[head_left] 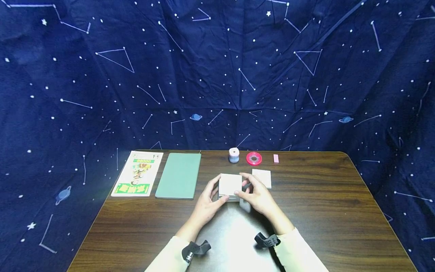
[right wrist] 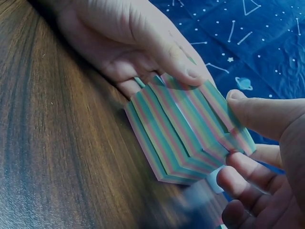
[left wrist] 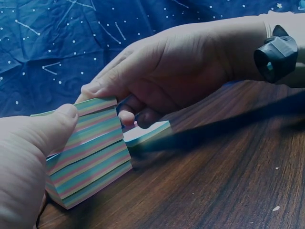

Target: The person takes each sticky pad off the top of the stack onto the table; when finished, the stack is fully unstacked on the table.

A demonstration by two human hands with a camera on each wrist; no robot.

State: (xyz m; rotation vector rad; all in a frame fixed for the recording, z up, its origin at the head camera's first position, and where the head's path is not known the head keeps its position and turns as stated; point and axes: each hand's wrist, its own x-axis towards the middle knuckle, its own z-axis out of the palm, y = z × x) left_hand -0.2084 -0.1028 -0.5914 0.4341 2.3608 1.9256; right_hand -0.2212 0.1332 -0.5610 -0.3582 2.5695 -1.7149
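Observation:
A stack of square paper note pads (head_left: 230, 184) stands on the table between the two hands. Its top is white, while striped pink, yellow and green edges (left wrist: 90, 152) show in the wrist views. The layers sit slightly out of line. My left hand (head_left: 206, 206) grips the stack from its left side, thumb on the near face. At the top right, my right hand (head_left: 259, 196) pinches the uppermost pad (right wrist: 217, 107) between thumb and fingers. A separate white-topped pad (head_left: 262, 177) lies behind the right hand, partly hidden by it.
On the left lie a green notebook (head_left: 179, 176) and a white booklet (head_left: 137, 174) with a printed cover. Along the back edge are a thread-like spool (head_left: 233, 155), a red ring-shaped roll (head_left: 253, 158) and a small pink block (head_left: 276, 158). A dark blue starry cloth (head_left: 217, 75) hangs behind the wooden table (head_left: 323, 211).

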